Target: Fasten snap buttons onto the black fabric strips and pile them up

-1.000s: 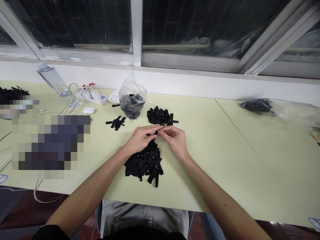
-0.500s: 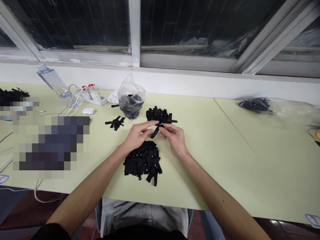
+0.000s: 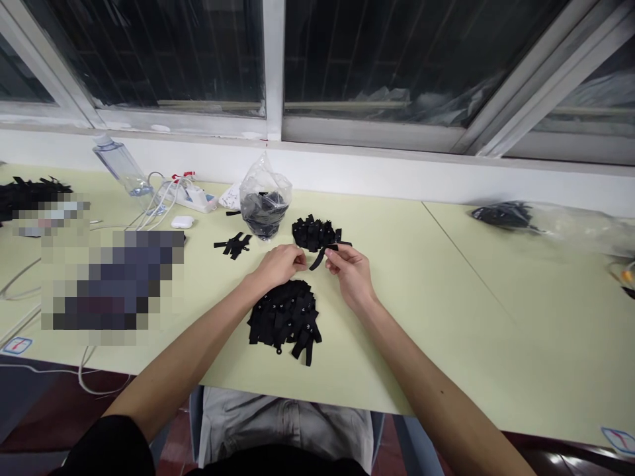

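My right hand (image 3: 351, 270) pinches a short black fabric strip (image 3: 318, 259) between thumb and fingers, its free end hanging down to the left. Just left of it, my left hand (image 3: 282, 266) is closed, fingers curled together; whatever it may hold is hidden. Below the hands lies a large pile of black strips (image 3: 285, 317), some with small white marks. Behind them is a second pile of black strips (image 3: 315, 233), partly covered by my right hand. A few loose black strips (image 3: 233, 245) lie to the left.
A clear plastic bag (image 3: 265, 205) with black pieces stands behind the piles. Further left are a white earbud case (image 3: 182, 222), a power strip (image 3: 198, 198) with cables and a tilted clear bottle (image 3: 122, 168). Another bag (image 3: 506, 215) lies at the back right.
My left hand has drawn back from the strip, and its stretched index finger has curled in. My right hand keeps the strip, now slightly further right. The view has shifted a little.
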Available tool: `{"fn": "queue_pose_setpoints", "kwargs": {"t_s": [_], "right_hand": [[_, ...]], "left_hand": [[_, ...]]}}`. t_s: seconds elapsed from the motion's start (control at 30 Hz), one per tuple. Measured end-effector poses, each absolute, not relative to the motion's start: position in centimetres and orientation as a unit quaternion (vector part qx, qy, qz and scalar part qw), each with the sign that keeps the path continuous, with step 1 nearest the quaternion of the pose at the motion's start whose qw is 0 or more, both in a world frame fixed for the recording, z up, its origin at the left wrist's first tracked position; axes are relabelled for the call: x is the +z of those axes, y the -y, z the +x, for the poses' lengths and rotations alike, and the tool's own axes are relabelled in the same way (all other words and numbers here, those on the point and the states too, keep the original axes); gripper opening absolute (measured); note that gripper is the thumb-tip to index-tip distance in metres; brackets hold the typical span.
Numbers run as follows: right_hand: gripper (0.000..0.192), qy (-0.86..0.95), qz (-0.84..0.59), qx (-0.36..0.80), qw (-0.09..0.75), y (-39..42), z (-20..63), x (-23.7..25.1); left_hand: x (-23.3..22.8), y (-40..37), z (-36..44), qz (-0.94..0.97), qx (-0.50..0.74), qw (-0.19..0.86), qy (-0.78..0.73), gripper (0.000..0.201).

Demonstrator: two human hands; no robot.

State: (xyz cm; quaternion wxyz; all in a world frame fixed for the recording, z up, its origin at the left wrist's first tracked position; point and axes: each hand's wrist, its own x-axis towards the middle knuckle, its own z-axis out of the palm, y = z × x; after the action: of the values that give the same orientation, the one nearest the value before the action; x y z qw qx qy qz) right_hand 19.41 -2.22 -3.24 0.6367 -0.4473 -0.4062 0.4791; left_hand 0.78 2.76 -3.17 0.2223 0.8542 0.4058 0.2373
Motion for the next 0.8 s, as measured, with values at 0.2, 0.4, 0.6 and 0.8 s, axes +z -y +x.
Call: {"fn": "queue_pose_setpoints", "kwargs": {"t_s": [0.2, 0.4, 0.6, 0.8], "right_hand": [[0.025, 0.484, -0.458, 0.458, 0.589, 2.4, 19.0, -3.4], [0.019, 0.553, -0.446, 0.432, 0.556, 2.9, 18.2, -3.2], [0.012, 0.571, -0.459, 0.395, 0.554, 3.3, 17.8, -3.1], [0.009, 0.565, -0.477, 0.358, 0.570, 3.6, 17.8, -3.1]], "left_hand": [[-3.5, -2.6, 0.8, 0.853, 0.258, 0.245, -0.381, 0.011], [-3.8, -1.2, 0.8, 0.770, 0.365, 0.335, -0.401, 0.012], [-3.0, -0.1, 1.6, 0.657, 0.482, 0.445, -0.371, 0.021], [-3.1, 0.2, 2.0, 0.640, 0.487, 0.488, -0.339, 0.022]]}}
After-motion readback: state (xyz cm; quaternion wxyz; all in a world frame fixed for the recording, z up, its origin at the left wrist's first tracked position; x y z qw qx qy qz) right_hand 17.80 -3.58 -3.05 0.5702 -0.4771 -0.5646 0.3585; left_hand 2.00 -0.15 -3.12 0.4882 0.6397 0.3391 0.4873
